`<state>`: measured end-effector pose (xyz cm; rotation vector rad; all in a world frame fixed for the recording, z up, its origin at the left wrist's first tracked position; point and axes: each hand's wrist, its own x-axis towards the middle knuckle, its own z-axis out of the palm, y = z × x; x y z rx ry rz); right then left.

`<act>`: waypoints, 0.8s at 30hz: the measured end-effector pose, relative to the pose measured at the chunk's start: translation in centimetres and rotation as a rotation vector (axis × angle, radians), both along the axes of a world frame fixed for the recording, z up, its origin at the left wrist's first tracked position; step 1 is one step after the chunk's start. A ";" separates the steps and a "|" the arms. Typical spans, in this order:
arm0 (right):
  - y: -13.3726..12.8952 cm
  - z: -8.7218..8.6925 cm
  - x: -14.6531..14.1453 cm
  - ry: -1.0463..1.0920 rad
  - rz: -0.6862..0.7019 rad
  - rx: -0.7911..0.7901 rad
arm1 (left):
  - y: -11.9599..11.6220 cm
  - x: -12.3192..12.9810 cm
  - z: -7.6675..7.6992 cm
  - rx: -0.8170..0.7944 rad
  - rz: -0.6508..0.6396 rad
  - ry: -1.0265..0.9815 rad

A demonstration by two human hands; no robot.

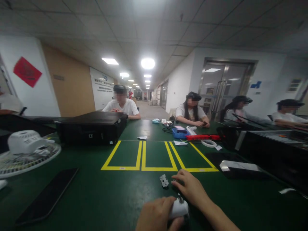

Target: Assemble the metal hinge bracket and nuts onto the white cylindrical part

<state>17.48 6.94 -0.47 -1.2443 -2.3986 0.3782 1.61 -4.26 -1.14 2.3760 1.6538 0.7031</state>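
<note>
My left hand (157, 213) is wrapped around a rounded white plastic piece (178, 209) with a short metal part sticking up from its top end; its exact kind cannot be told. Just beyond it, my right hand (189, 185) reaches in from the right, thumb and forefinger brought together. Something tiny and light seems to sit between those fingertips, too small to name. Left of them, a small white-and-grey part (164, 181) with dark holes lies on the green tabletop (115, 195), apart from both hands.
Yellow tape outlines (158, 168) mark the table ahead. A black case (91, 128) and a white fan part (26, 142) stand left, above a dark flat panel (49, 195). A blue tray (180, 133) and an open black case (271, 154) lie right. Several people sit around.
</note>
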 end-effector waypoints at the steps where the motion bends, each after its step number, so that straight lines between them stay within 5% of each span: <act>1: 0.2 -0.2 0.0 -0.018 0.009 -0.015 | 0.1 0.0 -0.1 -0.015 -0.007 -0.001; 10: 0.3 0.0 0.6 -0.071 -0.123 -0.085 | -0.1 -0.1 0.4 -0.080 -0.003 -0.024; 15: -1.2 1.3 1.2 -0.023 -0.047 -0.094 | -0.2 -0.2 0.8 -0.094 -0.016 -0.022; 20: -1.8 2.7 2.2 0.352 -0.026 -0.316 | -0.3 -0.3 0.9 -0.091 -0.006 -0.030; 24: -2.8 3.6 1.8 0.592 0.139 -0.375 | -0.3 -0.4 0.8 -0.054 -0.015 -0.027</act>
